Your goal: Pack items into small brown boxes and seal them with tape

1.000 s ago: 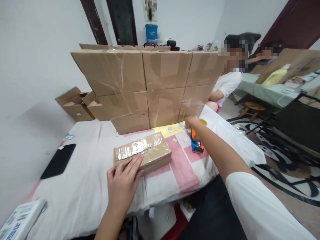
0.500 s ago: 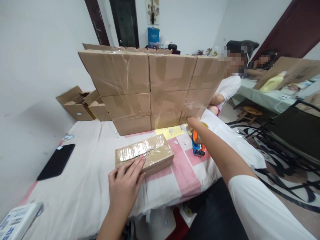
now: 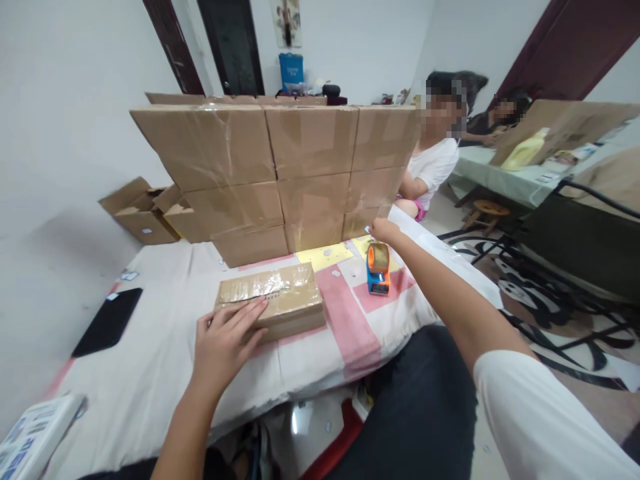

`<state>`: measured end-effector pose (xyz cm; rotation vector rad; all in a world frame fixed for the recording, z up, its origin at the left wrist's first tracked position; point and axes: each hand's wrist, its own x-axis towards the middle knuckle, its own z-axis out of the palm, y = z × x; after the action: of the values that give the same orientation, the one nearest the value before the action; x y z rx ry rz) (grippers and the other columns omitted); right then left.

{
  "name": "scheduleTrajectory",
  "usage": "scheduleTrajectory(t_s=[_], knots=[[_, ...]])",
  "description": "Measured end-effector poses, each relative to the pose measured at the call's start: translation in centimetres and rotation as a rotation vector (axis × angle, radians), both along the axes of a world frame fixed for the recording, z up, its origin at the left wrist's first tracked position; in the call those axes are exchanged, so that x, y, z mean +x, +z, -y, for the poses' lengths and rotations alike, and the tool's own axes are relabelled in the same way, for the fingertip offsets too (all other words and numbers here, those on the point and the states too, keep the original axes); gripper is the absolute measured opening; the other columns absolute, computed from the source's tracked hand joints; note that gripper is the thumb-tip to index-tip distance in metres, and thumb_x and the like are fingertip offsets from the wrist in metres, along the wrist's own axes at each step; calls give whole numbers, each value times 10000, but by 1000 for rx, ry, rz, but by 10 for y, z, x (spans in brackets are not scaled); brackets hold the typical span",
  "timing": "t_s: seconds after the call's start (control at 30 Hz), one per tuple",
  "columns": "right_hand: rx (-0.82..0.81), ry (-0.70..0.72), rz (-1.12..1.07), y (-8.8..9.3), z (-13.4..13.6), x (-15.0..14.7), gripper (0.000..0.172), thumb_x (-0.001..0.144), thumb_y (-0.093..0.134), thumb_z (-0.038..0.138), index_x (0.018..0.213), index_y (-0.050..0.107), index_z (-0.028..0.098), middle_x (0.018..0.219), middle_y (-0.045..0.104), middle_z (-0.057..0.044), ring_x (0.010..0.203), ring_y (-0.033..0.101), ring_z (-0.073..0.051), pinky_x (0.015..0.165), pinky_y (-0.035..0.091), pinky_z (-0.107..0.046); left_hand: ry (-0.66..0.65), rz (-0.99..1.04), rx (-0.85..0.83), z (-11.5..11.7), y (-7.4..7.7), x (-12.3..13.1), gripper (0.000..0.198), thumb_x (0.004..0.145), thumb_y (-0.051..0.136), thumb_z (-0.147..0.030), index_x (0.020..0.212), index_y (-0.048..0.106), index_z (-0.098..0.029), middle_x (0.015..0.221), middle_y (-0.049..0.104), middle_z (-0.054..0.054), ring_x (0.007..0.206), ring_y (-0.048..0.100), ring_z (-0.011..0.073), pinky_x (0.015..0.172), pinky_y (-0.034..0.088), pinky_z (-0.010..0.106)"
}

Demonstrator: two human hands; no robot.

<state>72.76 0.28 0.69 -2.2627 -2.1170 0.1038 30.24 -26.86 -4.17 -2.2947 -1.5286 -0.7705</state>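
A small cardboard box [image 3: 295, 293] with shiny clear tape over its top lies on the patterned tablecloth in front of me. My left hand [image 3: 227, 333] rests on its near left part, fingers stretched out flat over the top. Beyond the box to the right, my right hand [image 3: 385, 231] reaches past a blue and orange tape dispenser [image 3: 379, 270] holding a tape roll. Its fingers are closed together, with a small whitish bit at their tips that I cannot make out. The dispenser stands just below that hand, apart from it.
A wall of stacked, taped cardboard boxes [image 3: 315, 143] stands across the far side. Opened boxes [image 3: 145, 217] sit at left, a black flat tablet-like item [image 3: 107, 323] near the wall. A person in a white shirt [image 3: 435, 173] sits beyond the stack; a dark chair [image 3: 575, 247] is at right.
The view has shifted, so most things appear further left. My right hand has moved off the tape dispenser's side, leaving the dispenser fully visible. My left hand stays on the box.
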Motion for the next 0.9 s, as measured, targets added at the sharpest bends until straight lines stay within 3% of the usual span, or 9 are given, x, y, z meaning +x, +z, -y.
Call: scheduleTrajectory(t_s=[0.23,0.37,0.47,0.53,0.63,0.7,0.77,0.9], knots=[[151,97,-286,12,32,15,236,939,544,267,884,710,108,918,753,-123,874,667,-192,720,432,-240,-20,-36,17,-4,-2,-6,463,928,609,-411,1390,583,-381,1314,704,10,1089,649,284,910,350,447],[210,153,-497,18,65,8,211,911,558,303,798,626,139,763,712,-60,729,658,-157,667,447,-226,-47,-19,33,-3,2,-8,441,923,617,-399,1362,601,-360,1314,705,5,1084,655,284,901,344,449],[262,190,-681,3,103,-17,245,913,533,407,830,546,177,782,693,-44,671,670,-145,636,473,-232,-92,76,8,-3,5,-16,358,936,585,-419,1276,662,-337,1270,728,20,1094,658,281,930,352,453],[255,239,-931,-17,133,-43,313,883,549,503,814,472,208,774,664,-27,615,665,-145,580,469,-240,-123,164,-21,-3,6,-24,319,953,546,-416,1219,690,-316,1251,737,35,1102,656,277,963,364,462],[99,441,-1271,-42,176,-84,378,827,622,549,834,415,233,753,605,13,564,650,-145,539,469,-250,-122,260,-51,-2,4,-35,318,963,521,-406,1198,698,-286,1263,731,53,1124,646,276,1017,373,482],[25,621,-1248,-48,195,-102,311,858,628,484,915,455,232,773,598,20,598,646,-144,574,479,-257,-109,295,-56,-2,2,-40,324,959,521,-408,1196,699,-279,1270,727,53,1140,638,276,1052,372,495],[66,753,-1108,-47,204,-109,201,919,582,395,995,500,228,838,622,-4,696,646,-154,649,483,-271,-101,315,-64,-3,0,-41,331,953,526,-414,1200,699,-276,1279,724,49,1158,630,274,1079,370,504],[135,893,-883,-47,203,-109,142,991,468,250,1122,517,222,1059,674,-66,929,650,-189,828,478,-308,-85,333,-71,-5,-1,-33,358,927,532,-469,1137,729,-256,1237,744,50,1158,640,275,1091,390,517]])
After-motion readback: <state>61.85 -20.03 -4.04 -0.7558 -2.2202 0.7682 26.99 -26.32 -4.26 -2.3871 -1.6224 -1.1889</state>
